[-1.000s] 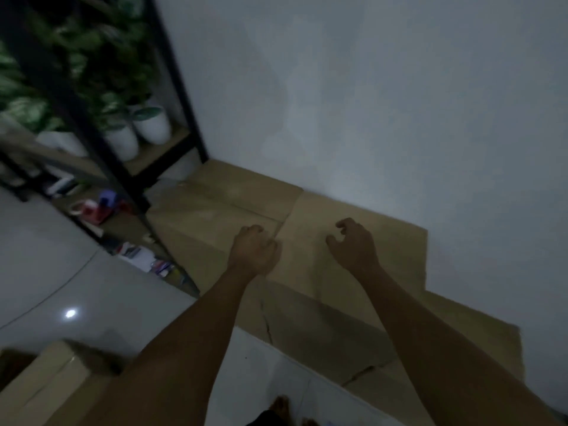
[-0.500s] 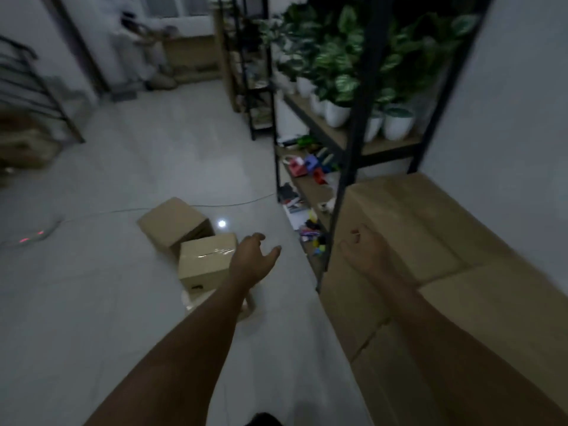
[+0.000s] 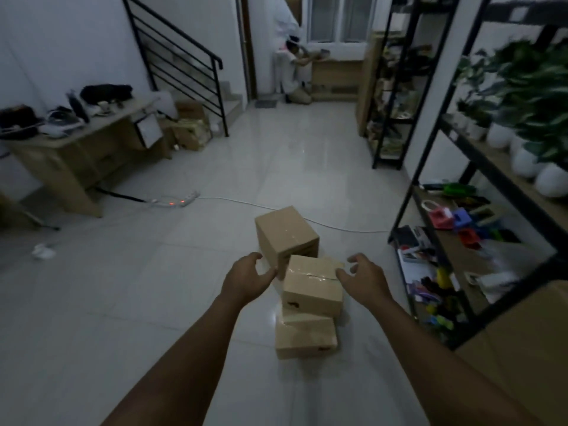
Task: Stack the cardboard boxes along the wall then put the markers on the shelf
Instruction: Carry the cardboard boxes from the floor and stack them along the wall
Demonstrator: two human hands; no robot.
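Observation:
Three cardboard boxes sit on the white tiled floor ahead of me. A taped box [image 3: 312,285] rests on top of a lower box [image 3: 304,336], and a taller box [image 3: 285,235] stands just behind them. My left hand [image 3: 246,279] hovers open at the taped box's left side. My right hand [image 3: 364,279] is spread open at its right side, fingertips near the top edge. Neither hand grips it. A corner of the stacked large boxes [image 3: 522,339] shows at the lower right. Markers cannot be told apart among the shelf clutter.
A black metal shelf [image 3: 430,186] with potted plants [image 3: 528,96] and colourful small items runs along the right. A white cable [image 3: 276,209] and power strip [image 3: 175,201] cross the floor. A wooden desk [image 3: 76,155] and staircase railing [image 3: 184,59] stand at the left; a person [image 3: 295,72] is far back.
My view has swung left from the stacked boxes at the wall to the room. Both hands left the big boxes and now flank the taped box on the floor.

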